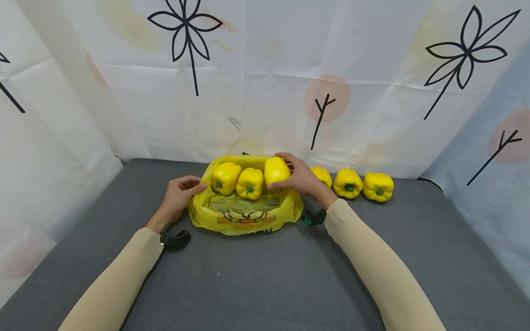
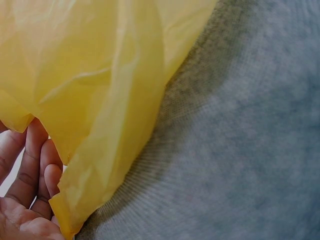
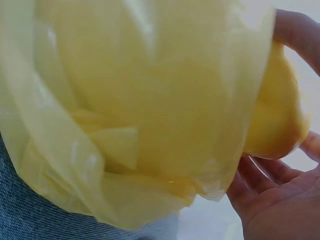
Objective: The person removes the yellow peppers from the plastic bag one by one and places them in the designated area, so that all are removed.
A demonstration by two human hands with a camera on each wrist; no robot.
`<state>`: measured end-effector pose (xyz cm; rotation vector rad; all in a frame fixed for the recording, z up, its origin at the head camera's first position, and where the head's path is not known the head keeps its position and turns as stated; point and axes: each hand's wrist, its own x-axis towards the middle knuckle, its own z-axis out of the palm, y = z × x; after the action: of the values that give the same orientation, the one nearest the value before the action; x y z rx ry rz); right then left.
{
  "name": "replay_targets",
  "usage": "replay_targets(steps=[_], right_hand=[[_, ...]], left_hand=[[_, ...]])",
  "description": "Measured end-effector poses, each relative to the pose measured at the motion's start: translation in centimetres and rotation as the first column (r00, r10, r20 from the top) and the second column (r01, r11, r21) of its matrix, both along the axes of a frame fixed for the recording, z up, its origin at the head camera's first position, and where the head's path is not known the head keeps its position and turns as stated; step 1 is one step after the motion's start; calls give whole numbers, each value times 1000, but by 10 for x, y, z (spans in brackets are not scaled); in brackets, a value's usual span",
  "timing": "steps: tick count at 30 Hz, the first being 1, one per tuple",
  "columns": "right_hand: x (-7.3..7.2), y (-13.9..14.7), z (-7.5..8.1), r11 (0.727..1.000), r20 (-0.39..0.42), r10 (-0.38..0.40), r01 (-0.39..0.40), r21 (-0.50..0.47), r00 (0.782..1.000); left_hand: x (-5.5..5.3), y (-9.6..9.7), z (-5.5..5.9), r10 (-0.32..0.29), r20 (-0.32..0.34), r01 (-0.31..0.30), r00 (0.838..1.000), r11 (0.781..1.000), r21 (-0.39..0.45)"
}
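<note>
A yellow plastic bag (image 1: 244,225) with a printed cartoon face lies spread wide at its mouth on the grey table. Two yellow bell peppers, one on the left (image 1: 226,178) and one in the middle (image 1: 250,183), sit inside it with green stems facing me. At the bag's right side my right hand (image 1: 300,177) grips a third bell pepper (image 1: 277,173), thumb in front and fingers behind. In the right wrist view that pepper (image 3: 277,110) is partly hidden by the bag's film. My left hand (image 1: 180,195) pinches the bag's left rim between thumb and fingers.
Right of the bag, three more yellow peppers stand in a row: one partly behind my right wrist (image 1: 321,175), a middle pepper (image 1: 348,183) and an end pepper (image 1: 378,187). A printed white curtain (image 1: 265,101) hangs along the back of the grey table (image 1: 256,280).
</note>
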<state>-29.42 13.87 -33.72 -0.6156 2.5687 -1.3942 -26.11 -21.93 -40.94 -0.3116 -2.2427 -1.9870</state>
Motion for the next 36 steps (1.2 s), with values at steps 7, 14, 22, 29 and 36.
replay_targets(steps=[7,14,22,29,36], right_hand=[[10,5,9,998,-56,-9,5,-56,998],[24,15,18,996,-108,-17,8,-86,994],[43,29,23,991,-117,-65,50,-127,991],[58,43,26,987,-121,-95,77,-142,988],[70,60,24,985,-120,-133,118,-125,984]], left_hand=[[1,0,1,4,6,-4,1000,1000,-10],[2,0,3,6,8,-6,1000,1000,-7],[2,0,1,5,5,-5,1000,1000,-15],[2,-1,1,-2,-4,2,1000,1000,-20],[1,0,0,7,4,-7,1000,1000,-12]])
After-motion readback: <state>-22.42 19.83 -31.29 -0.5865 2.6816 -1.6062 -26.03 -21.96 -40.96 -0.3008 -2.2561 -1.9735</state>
